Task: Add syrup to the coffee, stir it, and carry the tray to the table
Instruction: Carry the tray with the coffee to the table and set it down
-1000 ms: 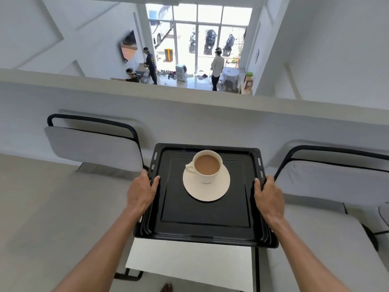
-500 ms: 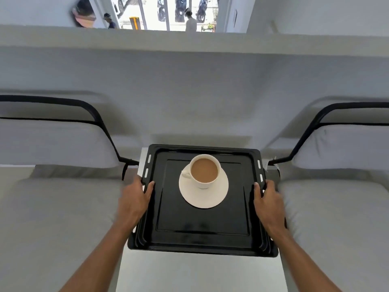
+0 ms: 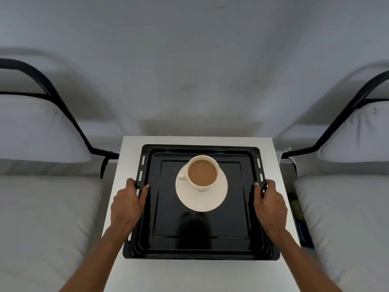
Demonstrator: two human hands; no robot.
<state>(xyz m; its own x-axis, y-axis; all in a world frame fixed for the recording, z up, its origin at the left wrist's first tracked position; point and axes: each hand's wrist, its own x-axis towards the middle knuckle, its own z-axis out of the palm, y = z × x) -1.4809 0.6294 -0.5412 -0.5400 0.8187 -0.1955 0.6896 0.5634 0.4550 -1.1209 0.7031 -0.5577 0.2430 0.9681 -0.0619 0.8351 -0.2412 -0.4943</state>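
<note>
A black metal tray (image 3: pixel 200 247) lies over the small white table (image 3: pixel 195 275) in front of me. On it stands a white cup (image 3: pixel 202 172) of milky coffee on a white saucer (image 3: pixel 202 200), handle to the left. My left hand (image 3: pixel 128 202) grips the tray's left rim, thumb inside the edge. My right hand (image 3: pixel 270 202) grips the right rim the same way. Whether the tray rests on the table or hovers just above it I cannot tell.
Grey cushioned seats with black metal frames flank the table: one on the left (image 3: pixel 42 218), one on the right (image 3: pixel 347 218). A pale wall (image 3: pixel 193 70) rises directly behind the table.
My view has tilted down and closed in. The tray has gone forward and down over the white table, both hands still on its rims. The window scene has left the view.
</note>
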